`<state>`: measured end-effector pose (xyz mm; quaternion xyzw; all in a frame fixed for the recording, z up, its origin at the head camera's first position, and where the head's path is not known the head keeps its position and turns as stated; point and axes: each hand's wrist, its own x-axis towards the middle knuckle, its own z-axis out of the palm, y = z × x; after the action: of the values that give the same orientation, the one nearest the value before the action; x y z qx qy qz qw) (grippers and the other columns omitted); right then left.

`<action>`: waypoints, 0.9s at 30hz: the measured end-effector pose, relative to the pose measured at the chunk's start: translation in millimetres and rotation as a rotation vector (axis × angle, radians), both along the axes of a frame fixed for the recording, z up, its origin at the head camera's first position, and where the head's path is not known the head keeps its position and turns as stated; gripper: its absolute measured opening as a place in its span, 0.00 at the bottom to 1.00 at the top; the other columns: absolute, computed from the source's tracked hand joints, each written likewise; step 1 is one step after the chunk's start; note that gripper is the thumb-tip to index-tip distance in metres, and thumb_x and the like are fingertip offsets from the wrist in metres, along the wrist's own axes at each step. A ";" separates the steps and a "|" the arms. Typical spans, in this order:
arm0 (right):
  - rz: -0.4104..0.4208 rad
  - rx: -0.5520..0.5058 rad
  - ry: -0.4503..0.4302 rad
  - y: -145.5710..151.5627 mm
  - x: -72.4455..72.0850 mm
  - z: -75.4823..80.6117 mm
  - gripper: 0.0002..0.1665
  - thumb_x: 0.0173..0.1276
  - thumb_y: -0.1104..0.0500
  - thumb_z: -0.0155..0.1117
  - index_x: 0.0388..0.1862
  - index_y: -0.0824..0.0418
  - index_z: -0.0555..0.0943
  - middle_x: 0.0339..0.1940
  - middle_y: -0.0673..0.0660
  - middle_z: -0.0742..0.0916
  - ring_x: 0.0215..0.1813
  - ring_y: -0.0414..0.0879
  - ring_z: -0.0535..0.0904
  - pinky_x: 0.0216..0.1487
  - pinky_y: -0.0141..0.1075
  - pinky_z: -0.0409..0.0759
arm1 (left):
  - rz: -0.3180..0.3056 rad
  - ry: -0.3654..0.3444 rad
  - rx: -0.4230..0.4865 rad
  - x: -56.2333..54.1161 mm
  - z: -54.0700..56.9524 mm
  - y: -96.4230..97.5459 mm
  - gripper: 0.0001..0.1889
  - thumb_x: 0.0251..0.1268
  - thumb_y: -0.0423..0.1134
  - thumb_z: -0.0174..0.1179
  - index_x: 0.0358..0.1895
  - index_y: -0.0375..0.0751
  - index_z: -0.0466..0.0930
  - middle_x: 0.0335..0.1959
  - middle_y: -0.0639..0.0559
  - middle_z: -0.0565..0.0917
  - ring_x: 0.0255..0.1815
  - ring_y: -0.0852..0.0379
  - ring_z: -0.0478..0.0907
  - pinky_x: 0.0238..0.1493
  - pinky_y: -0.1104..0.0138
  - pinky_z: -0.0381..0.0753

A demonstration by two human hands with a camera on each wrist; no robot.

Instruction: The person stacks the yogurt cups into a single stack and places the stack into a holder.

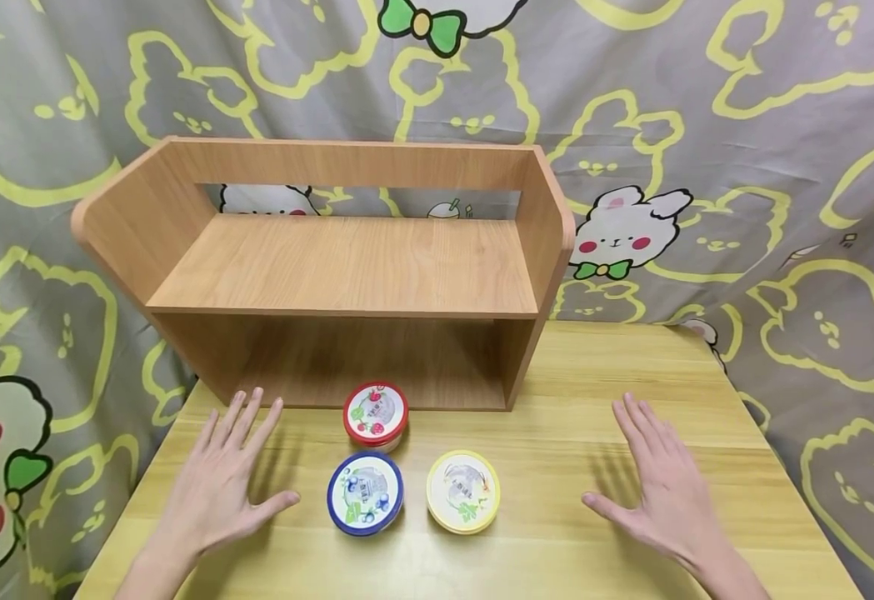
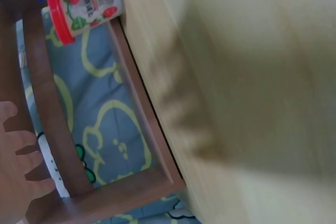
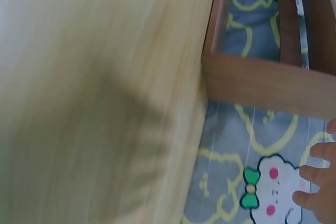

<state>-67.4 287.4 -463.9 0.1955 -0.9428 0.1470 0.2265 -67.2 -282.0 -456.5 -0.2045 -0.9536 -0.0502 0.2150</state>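
Note:
Three round lidded tubs stand on the table between my hands. The red-lidded tub with strawberry pictures is at the front edge of the shelf. Nearer to me are the blue-lidded tub, printed with blueberries, and the yellow-lidded tub. My left hand hovers over the table left of the blue-lidded tub, fingers spread, holding nothing. On the other side, my right hand is spread likewise, apart from the yellow-lidded tub. The left wrist view shows the strawberry tub side-on.
A two-level wooden shelf stands at the back left of the wood-grain table. Its upper back has a long slot. Grey cartoon-print curtains hang behind and at both sides.

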 end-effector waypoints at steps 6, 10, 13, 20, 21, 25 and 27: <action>0.108 -0.113 -0.014 -20.0 -3.8 -7.8 0.73 0.47 0.28 0.80 0.84 0.63 0.61 0.83 0.65 0.70 0.86 0.53 0.62 0.85 0.23 0.40 | -0.042 0.006 0.016 2.9 -7.3 7.0 0.61 0.57 0.85 0.51 0.85 0.45 0.56 0.88 0.41 0.53 0.91 0.55 0.34 0.88 0.68 0.23; 0.179 -0.168 -0.082 -30.8 -3.7 -14.9 0.74 0.45 0.32 0.83 0.85 0.60 0.60 0.83 0.62 0.71 0.85 0.44 0.63 0.82 0.22 0.45 | -0.081 0.001 0.037 4.9 -13.0 11.2 0.62 0.53 0.83 0.59 0.84 0.43 0.58 0.87 0.40 0.56 0.91 0.49 0.42 0.88 0.70 0.25; 0.234 -0.200 -0.156 -38.0 -2.5 -20.7 0.76 0.42 0.37 0.87 0.86 0.58 0.58 0.84 0.58 0.70 0.85 0.40 0.62 0.82 0.29 0.55 | -0.124 -0.012 0.059 6.3 -17.9 15.3 0.64 0.50 0.82 0.62 0.84 0.42 0.59 0.86 0.40 0.59 0.90 0.48 0.48 0.88 0.70 0.27; 0.317 -0.220 -0.260 -54.6 -3.8 -33.1 0.77 0.42 0.38 0.89 0.87 0.55 0.57 0.84 0.56 0.71 0.82 0.45 0.69 0.69 0.62 0.76 | -0.198 -0.009 0.104 10.3 -28.1 27.7 0.67 0.47 0.85 0.62 0.82 0.38 0.61 0.81 0.36 0.69 0.87 0.46 0.58 0.89 0.72 0.35; 0.327 -0.221 -0.265 -57.1 -4.5 -35.0 0.77 0.43 0.36 0.88 0.87 0.55 0.57 0.84 0.56 0.71 0.81 0.47 0.70 0.68 0.63 0.77 | -0.201 -0.007 0.108 10.9 -29.2 29.4 0.67 0.45 0.85 0.63 0.82 0.37 0.61 0.80 0.36 0.70 0.85 0.44 0.61 0.89 0.72 0.35; 0.360 -0.205 -0.273 -67.6 -7.5 -41.1 0.76 0.45 0.31 0.85 0.87 0.54 0.57 0.84 0.53 0.71 0.78 0.52 0.73 0.67 0.63 0.79 | -0.201 -0.018 0.114 13.8 -33.1 35.1 0.69 0.40 0.83 0.68 0.82 0.38 0.62 0.78 0.36 0.72 0.77 0.37 0.70 0.88 0.75 0.35; 0.375 -0.197 -0.275 -72.3 -9.1 -43.3 0.76 0.46 0.31 0.85 0.87 0.54 0.57 0.84 0.52 0.71 0.78 0.54 0.74 0.67 0.63 0.79 | -0.201 -0.032 0.120 15.5 -34.5 38.0 0.70 0.38 0.81 0.71 0.82 0.38 0.62 0.78 0.37 0.73 0.74 0.36 0.72 0.87 0.75 0.34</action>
<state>-76.6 215.1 -507.2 0.3222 -0.8931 0.3027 0.0828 -51.7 -244.0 -491.0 -0.2849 -0.9269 -0.1315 0.2057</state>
